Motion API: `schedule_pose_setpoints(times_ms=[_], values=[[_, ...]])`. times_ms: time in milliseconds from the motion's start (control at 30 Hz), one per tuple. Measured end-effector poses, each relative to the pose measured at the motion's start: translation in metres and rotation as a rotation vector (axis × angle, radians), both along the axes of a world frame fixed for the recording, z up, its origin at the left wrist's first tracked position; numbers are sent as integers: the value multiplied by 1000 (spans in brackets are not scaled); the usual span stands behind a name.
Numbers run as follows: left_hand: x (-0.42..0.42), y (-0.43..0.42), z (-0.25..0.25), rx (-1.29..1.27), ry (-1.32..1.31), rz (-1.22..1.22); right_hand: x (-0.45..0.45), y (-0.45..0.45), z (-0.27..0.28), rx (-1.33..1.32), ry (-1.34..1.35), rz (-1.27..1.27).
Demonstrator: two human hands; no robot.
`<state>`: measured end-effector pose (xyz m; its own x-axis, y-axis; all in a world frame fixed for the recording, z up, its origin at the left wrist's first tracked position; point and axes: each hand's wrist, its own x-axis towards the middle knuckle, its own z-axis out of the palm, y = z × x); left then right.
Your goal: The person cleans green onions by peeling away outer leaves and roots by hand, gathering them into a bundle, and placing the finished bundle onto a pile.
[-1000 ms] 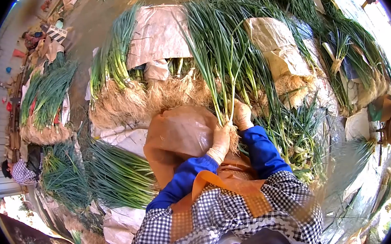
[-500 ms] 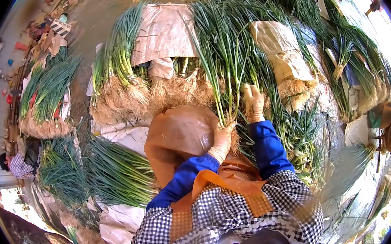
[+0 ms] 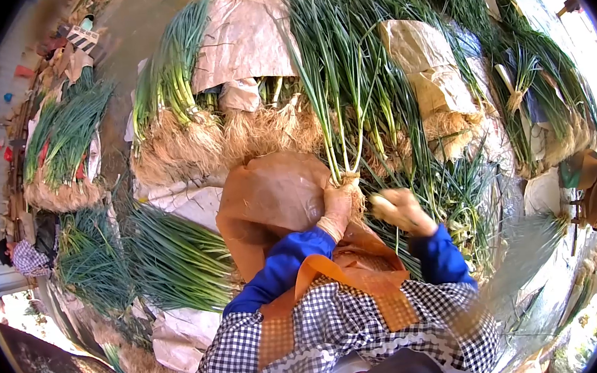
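My left hand [image 3: 339, 201], in a thin pale glove, is closed around the root end of several green onions [image 3: 340, 140]. Their white stems rise from my grip, and their long green leaves point away from me. Beside it on the right is my gloved right hand [image 3: 403, 211], apart from the stems. Its fingers are curled in and somewhat blurred; whatever they may hold is hidden. A brown apron [image 3: 271, 196] covers my lap beneath my left hand.
Rows of green onions with bushy roots [image 3: 178, 151] lie ahead, partly under a beige sheet [image 3: 243, 38]. A loose pile [image 3: 177, 261] lies at left, stripped leaves [image 3: 456, 208] at right. Another person [image 3: 31, 252] is at the far left.
My right hand has come down from the stems toward me and to the right. My left hand has stayed nearly in place, still gripping the green onions.
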<state>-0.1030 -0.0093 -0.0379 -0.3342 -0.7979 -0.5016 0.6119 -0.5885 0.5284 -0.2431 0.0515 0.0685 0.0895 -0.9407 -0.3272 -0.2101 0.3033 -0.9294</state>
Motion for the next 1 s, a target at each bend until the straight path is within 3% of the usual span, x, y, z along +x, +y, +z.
schedule_pose_setpoints(times_ms=[33,67,133,167,200,233,267,300,400,433,533,567,600,633,667,733,767,833,900,933,1000], values=[[-1,-1,2,-22,-68,19,-17,13,7,273,-305,-97],[-3,-1,5,-44,-136,35,-30,19,22,325,-46,-98],[-5,-1,13,-4,-100,44,-65,22,-28,114,945,336],[-4,-1,6,70,145,59,-61,7,-34,240,1175,389],[-7,-6,12,61,147,54,-49,1,-36,-131,822,45],[-9,-4,16,-98,-32,39,-29,-19,-13,-128,589,-95],[-6,5,13,-244,-223,19,-14,-34,-11,-201,675,-56],[-2,4,0,-151,-209,-98,2,-51,0,-143,758,47],[-7,4,-21,-300,-186,-13,22,-79,-33,-178,1064,279],[-4,3,-24,-300,-191,-9,19,-77,-60,-513,1134,292],[1,1,-23,-189,-134,-9,19,-64,-38,-581,1028,507],[6,-2,-11,92,186,-17,16,-53,-41,-715,849,553],[6,-3,-11,168,260,-4,19,-40,-33,-1005,716,598],[5,-4,-10,247,332,13,19,-21,-20,-752,526,603],[11,-7,-33,-8,172,-136,16,-9,3,-502,339,596],[6,-7,-15,112,96,-93,-16,-4,15,345,60,552],[9,-9,-1,143,78,-139,-33,4,-6,435,11,398],[9,-5,4,199,88,-167,-83,13,-166,-328,761,651],[7,-10,6,174,94,-164,-71,-27,-143,51,568,260],[10,-7,16,191,136,-161,-39,-42,-92,169,33,-108],[14,-9,23,189,174,-163,-17,-77,-111,-100,-81,-211]])
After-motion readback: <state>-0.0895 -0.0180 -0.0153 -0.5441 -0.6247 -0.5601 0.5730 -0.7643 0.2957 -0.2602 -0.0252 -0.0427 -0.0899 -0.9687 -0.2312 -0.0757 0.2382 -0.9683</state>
